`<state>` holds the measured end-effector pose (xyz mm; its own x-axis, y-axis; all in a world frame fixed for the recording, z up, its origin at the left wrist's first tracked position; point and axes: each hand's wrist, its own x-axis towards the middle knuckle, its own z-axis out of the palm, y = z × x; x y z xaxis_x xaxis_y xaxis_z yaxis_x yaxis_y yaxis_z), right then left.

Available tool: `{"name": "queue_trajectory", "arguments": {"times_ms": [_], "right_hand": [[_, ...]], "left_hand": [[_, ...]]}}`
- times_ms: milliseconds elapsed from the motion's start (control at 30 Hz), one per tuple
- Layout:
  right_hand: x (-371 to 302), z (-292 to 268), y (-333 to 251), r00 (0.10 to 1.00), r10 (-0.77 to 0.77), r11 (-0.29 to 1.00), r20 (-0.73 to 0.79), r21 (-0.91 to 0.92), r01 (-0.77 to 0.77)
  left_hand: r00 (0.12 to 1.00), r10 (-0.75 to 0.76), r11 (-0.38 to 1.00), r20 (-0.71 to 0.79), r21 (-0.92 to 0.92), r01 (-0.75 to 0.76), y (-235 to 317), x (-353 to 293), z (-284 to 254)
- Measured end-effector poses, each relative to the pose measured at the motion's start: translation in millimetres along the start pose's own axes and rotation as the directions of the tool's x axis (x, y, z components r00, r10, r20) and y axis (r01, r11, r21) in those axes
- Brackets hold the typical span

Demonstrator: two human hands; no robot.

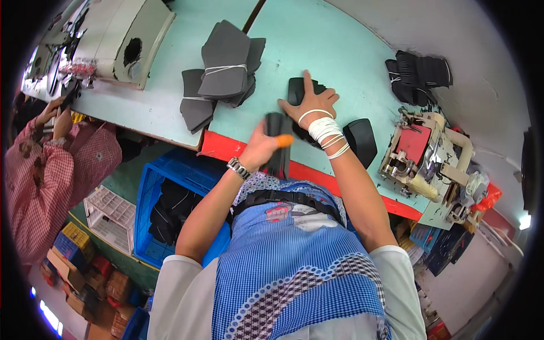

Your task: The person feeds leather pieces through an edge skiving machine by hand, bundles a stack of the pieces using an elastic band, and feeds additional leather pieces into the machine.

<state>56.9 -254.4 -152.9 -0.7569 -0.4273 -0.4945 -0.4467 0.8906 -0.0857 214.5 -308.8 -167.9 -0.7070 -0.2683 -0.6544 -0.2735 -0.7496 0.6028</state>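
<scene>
My left hand (262, 148), with an orange cover on its thumb and a metal watch at the wrist, grips a stack of dark pieces (277, 127) at the table's near edge. The stack is slightly blurred. My right hand (317, 103) lies with fingers spread over more black pieces (296, 88) on the pale green table (294, 34). Several loops of white cord (324, 129) circle my right wrist. Beside that forearm rests another stack of black curved pieces (361, 141). Bundles of grey flat pieces (225, 59), tied with light bands, lie to the left.
A sewing machine (419, 147) stands at right, near dark bundles (418, 76). A larger cream machine (122, 42) is at far left, where a person in a checked sleeve (85, 153) works. A blue crate (147, 198) holding black pieces sits below the table edge.
</scene>
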Motion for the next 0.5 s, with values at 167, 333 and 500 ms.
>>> {"name": "queue_trajectory", "arguments": {"times_ms": [167,333,500], "right_hand": [[3.0,-17.1,13.7,0.991,-0.028,0.999,0.127,0.047,0.022],[0.5,-4.1,35.5,0.978,0.023,0.999,0.206,0.023,-0.029],[-28.8,-19.7,33.9,0.95,-0.209,0.975,-0.233,0.026,0.221]], "left_hand": [[0.989,-0.014,0.999,0.148,0.048,0.007,-3.6,3.0,3.9],[0.98,0.008,0.988,0.201,-0.15,0.023,-1.7,-1.7,-15.6],[0.956,0.011,0.922,0.293,-0.373,0.103,-0.9,-8.3,-19.3]]}}
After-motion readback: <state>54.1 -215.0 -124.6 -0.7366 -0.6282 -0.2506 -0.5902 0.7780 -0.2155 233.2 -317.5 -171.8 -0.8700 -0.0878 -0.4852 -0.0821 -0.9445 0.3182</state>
